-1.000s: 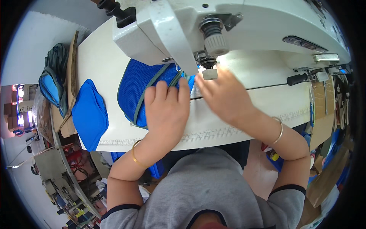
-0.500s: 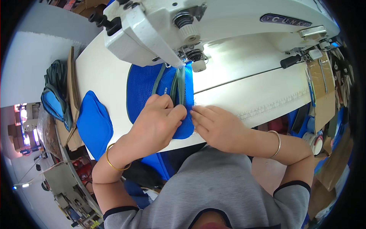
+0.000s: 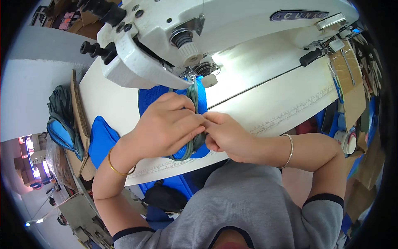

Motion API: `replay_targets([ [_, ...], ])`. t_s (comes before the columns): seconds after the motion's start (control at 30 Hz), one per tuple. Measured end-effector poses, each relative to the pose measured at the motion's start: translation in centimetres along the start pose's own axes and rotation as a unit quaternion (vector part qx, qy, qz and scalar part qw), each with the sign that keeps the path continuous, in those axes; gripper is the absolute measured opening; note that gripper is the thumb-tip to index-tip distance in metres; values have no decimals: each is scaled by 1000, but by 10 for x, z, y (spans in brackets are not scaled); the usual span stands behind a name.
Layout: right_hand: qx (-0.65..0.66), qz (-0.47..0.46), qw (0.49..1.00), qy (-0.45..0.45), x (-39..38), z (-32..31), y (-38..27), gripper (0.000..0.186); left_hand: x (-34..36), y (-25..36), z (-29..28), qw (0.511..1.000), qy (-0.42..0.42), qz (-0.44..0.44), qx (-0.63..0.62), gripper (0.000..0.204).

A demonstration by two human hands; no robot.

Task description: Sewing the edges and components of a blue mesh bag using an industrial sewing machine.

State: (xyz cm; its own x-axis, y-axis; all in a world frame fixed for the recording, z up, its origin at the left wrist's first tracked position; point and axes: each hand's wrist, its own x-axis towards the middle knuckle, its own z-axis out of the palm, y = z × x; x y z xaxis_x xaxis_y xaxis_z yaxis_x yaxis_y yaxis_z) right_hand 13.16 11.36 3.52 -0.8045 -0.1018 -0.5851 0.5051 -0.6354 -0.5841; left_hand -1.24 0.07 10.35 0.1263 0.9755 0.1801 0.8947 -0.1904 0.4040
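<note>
Pinching together at the centre of the view, the left hand point(image 3: 168, 126) and the right hand point(image 3: 226, 135) meet fingertip to fingertip over a blue fabric piece point(image 3: 166, 97); both grips are closed on its grey-green zipper strip point(image 3: 194, 141), which runs from the hands up toward 12 o'clock. The left hand lies on top of the fabric and covers most of its middle, while the right hand nips the strip from the 3 o'clock side. Each wrist wears a thin bangle.

At 12 o'clock the strip and fabric pass under the head of a white sewing machine point(image 3: 232, 29), just beside its foot. The fabric rests flat on a pale worktop point(image 3: 273, 87) with a printed ruler point(image 3: 290, 114) along its near edge. A second blue fabric piece point(image 3: 99, 139) lies at 9 o'clock on the worktop's left end, well apart from the hands. Beyond it, at 9 o'clock, a dark green and blue bag point(image 3: 62, 120) leans by a cardboard sheet point(image 3: 78, 120). At 3 o'clock, scissors and small tools point(image 3: 346, 66) sit on a brown board. Lower left shows a workshop floor with a metal frame
</note>
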Motion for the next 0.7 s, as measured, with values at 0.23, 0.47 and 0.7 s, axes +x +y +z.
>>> replay_targets([
  [0.23,35,11,999,9,2,11,5,19,-6,-25,8,999,23,-1,-28,23],
  [0.47,-368,-105,919,97,-6,-20,-3,28,-13,-33,0,996,-81,-31,29,45],
  [0.7,-307,-132,931,146,-13,-18,5,27,-15,-32,13,956,-31,-292,-12,25],
])
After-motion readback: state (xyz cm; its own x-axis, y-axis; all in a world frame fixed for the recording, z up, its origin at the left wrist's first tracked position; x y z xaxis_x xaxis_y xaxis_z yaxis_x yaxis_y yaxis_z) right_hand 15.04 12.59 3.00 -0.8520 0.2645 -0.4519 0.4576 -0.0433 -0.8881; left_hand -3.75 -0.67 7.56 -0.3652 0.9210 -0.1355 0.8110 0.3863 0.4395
